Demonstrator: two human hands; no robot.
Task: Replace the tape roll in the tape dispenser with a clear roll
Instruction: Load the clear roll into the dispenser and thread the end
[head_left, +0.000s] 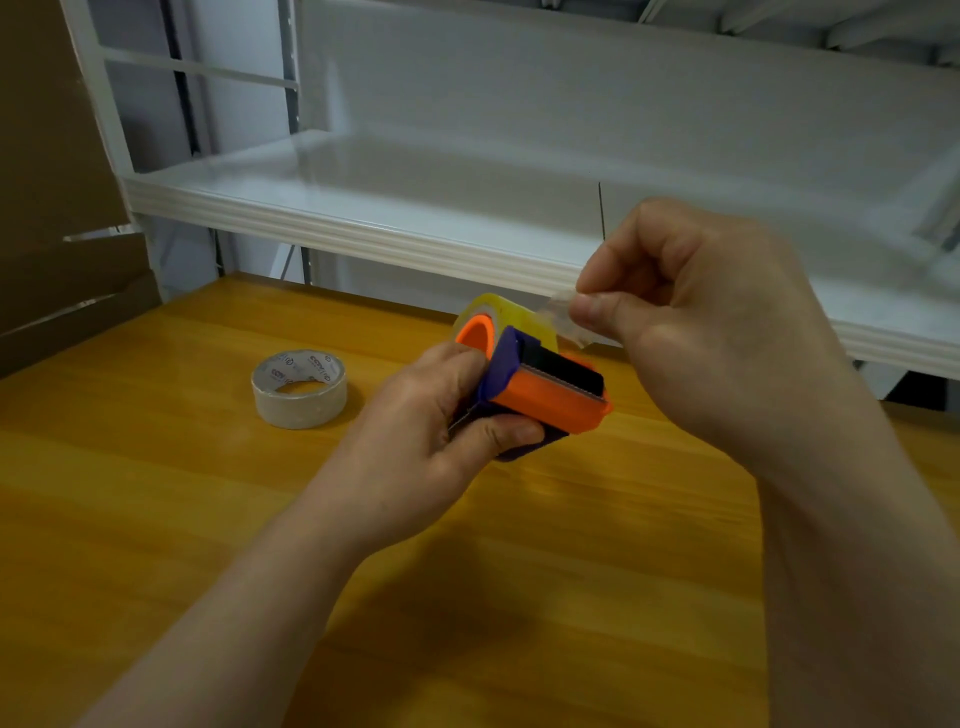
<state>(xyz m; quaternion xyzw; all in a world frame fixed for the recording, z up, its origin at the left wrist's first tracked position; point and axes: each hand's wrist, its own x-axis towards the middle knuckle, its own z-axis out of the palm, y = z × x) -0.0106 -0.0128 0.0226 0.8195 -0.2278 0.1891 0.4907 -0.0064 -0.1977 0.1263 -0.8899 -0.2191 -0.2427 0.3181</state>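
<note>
hands (415, 441) hold tape dispenser (545, 389), right hand (691, 332) pinching tape end (563, 317).

Before you: table (156, 493), orange-yellow wood grain, smooth with a soft sheen. Tape dispenser (545, 387), matt orange and purple plastic with a toothed metal blade. Roll on it (493, 306), glossy yellowish film. Loose roll (300, 389) near the table's far edge, cloudy film, printed paper core. Shelf (363, 228), white painted metal.
</note>
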